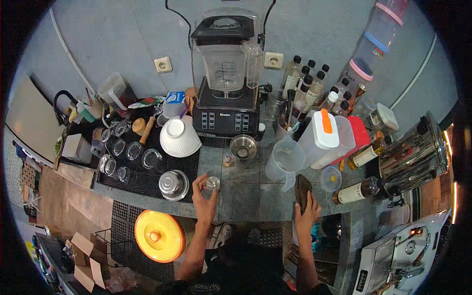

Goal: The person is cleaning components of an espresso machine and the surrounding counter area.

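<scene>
My left hand point(203, 197) rests on the grey counter point(246, 194) and grips a small steel jigger point(213, 183) by its rim. My right hand point(307, 212) is at the counter's front edge, fingers closed around a dark brown cloth point(303, 189). A clear plastic measuring jug point(284, 160) stands just behind the cloth. A small steel cup point(243, 146) sits in front of the black blender point(226, 98). A tiny bottle point(227, 161) stands between the jigger and that cup.
A black mat point(147, 182) at the left holds several upturned glasses, a steel bowl point(174, 185) and a white ribbed bowl point(179, 137). Syrup bottles point(309, 86), a white pitcher with an orange lid point(327, 137), two liquor bottles point(358, 191) and a steel urn point(415, 157) crowd the right. An orange lid point(160, 236) lies below.
</scene>
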The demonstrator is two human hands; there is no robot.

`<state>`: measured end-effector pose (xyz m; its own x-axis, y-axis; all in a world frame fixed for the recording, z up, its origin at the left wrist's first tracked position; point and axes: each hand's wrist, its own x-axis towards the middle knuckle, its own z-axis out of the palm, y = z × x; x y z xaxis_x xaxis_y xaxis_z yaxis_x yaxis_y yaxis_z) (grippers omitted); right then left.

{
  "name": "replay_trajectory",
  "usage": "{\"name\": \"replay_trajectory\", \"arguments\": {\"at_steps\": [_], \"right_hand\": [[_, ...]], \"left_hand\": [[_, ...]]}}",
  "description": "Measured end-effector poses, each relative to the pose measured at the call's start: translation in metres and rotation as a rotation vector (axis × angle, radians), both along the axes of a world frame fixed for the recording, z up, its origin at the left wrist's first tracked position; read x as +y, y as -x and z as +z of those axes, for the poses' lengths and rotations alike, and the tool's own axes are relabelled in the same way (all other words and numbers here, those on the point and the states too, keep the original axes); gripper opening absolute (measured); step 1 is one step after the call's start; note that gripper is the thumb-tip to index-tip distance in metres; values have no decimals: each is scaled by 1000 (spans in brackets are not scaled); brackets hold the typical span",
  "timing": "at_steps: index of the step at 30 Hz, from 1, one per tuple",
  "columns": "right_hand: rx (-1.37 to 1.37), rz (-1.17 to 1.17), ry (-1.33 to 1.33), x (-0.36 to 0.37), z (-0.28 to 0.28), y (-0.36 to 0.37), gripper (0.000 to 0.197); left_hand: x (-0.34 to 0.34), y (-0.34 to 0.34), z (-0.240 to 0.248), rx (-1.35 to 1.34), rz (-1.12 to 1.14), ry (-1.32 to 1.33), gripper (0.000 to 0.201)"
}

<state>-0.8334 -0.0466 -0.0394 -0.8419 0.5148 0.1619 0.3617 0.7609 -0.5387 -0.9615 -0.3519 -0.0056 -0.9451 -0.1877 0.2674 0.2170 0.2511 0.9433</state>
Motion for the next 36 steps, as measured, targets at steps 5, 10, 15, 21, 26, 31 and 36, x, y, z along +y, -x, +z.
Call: {"name": "replay_trajectory", "arguments": {"at_steps": [5, 10, 15, 21, 26, 31, 36], "right_hand": [[-72, -73, -39, -4, -1, 3, 56], [-105, -116, -64, -8, -1, 7, 56], [-107, -126, -49, -10, -2, 12, 56], [-28, -187, -73, -11, -9, 21, 50], [-87, -228, -169, -8, -20, 20, 48], [-81, -216, -220, -10, -22, 21, 47], [-74, -215, -227, -12, -15, 22, 48]], "left_hand": [[22, 25, 58, 45, -91, -109, 67], [25, 55, 103, 139, -155, -54, 79], [-27, 63, 85, 70, -2, 54, 78], [-80, 81, 48, -58, 68, 292, 56], [-87, 103, 30, -12, 31, 470, 38], [-90, 115, 6, -75, -23, 529, 43], [-87, 118, 5, -97, 5, 540, 48]]}}
